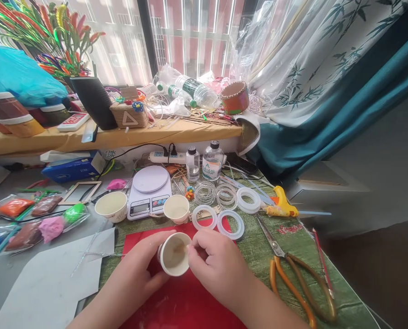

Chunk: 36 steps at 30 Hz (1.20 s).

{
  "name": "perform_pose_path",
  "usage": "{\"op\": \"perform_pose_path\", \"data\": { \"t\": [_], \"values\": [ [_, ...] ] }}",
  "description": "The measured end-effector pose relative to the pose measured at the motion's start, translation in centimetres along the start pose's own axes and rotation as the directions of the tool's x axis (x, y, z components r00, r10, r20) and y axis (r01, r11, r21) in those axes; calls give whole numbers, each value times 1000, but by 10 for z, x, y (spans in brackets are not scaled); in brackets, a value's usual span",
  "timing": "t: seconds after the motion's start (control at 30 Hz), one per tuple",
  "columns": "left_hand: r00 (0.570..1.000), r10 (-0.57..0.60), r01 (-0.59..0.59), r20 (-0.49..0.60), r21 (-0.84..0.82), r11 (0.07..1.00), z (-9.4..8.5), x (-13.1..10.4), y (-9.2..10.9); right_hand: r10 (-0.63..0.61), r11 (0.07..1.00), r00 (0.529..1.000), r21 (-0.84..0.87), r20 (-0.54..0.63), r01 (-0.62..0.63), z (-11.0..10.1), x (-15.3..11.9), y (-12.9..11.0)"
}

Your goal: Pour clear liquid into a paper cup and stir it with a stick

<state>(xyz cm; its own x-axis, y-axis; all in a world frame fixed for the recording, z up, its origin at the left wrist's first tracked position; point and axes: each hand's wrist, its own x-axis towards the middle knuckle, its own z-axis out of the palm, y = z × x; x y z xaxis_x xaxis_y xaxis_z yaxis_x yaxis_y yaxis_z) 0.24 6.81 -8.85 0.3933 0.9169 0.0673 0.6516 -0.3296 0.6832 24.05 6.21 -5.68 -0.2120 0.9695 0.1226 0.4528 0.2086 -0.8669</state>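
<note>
My left hand (145,260) is wrapped around a white paper cup (173,265), which is tilted so that its inside faces me. At the cup's right rim, the fingers of my right hand (216,256) are pinched together. A faint brownish blur shows inside the cup by these fingers; what they hold is mostly hidden. Both hands are above a shiny red sheet (190,301). Just beyond them are another paper cup (176,209) and translucent silicone ring molds (230,224). A white kitchen scale (150,187) stands behind, with a further paper cup (111,206) to its left.
Large orange-handled scissors (276,249), a pencil (322,262) and a yellow glue gun (282,203) lie right. Two clear bottles (212,162) stand near a power strip (168,157). White board pieces (56,278) and bagged colored clay (53,228) lie left. A cluttered windowsill (176,133) runs behind.
</note>
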Motion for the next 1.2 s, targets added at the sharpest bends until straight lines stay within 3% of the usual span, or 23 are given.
{"op": "perform_pose_path", "data": {
  "t": [1.2],
  "values": [
    [1000,-2,2,-5,-6,1000,-4,3,10,69,997,998,43,3,-69,-1,1,-1]
  ]
}}
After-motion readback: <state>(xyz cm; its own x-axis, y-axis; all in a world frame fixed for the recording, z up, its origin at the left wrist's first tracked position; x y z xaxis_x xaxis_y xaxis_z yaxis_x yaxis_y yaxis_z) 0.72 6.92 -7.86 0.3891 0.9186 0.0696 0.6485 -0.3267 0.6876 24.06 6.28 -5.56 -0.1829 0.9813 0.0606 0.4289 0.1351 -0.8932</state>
